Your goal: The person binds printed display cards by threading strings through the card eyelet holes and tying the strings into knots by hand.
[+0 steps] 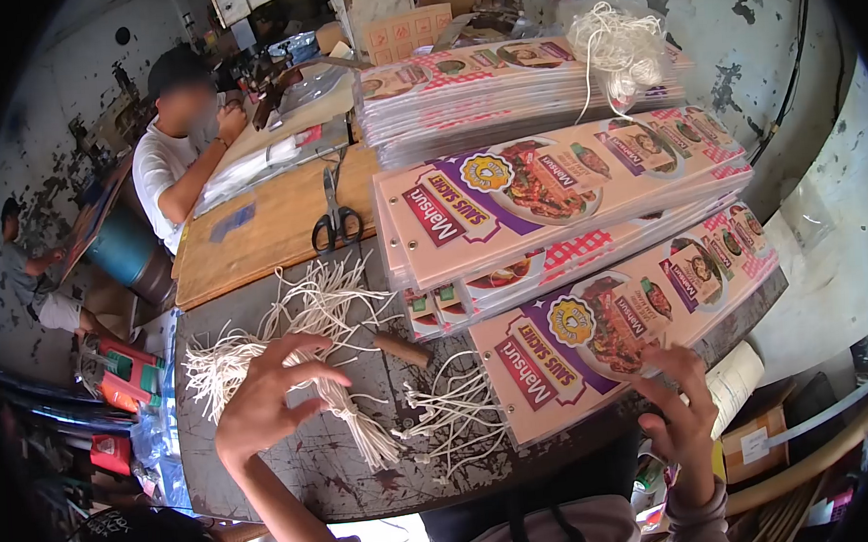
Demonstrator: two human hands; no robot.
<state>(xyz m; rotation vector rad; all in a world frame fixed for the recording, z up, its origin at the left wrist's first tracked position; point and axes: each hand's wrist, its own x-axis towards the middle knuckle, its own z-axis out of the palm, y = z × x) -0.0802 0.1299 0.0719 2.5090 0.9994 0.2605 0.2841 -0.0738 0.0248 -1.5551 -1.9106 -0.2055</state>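
Note:
My left hand is over a bundle of white cords on the dark worktable, its fingers curved and apart; no cord shows gripped in it. My right hand is at the near edge of a printed sauce placard, thumb and fingers apart. I cannot tell whether its fingertips touch the placard. Between the hands lies a smaller bunch of knotted cords, beside the placard's left end. A brown stick-like piece lies just above that bunch. More loose cords spread beyond my left hand.
Stacks of similar placards fill the table's right side, with a tangle of white string on the back stack. Black scissors lie on a wooden board. A person in a white shirt sits at the left; another person is farther back.

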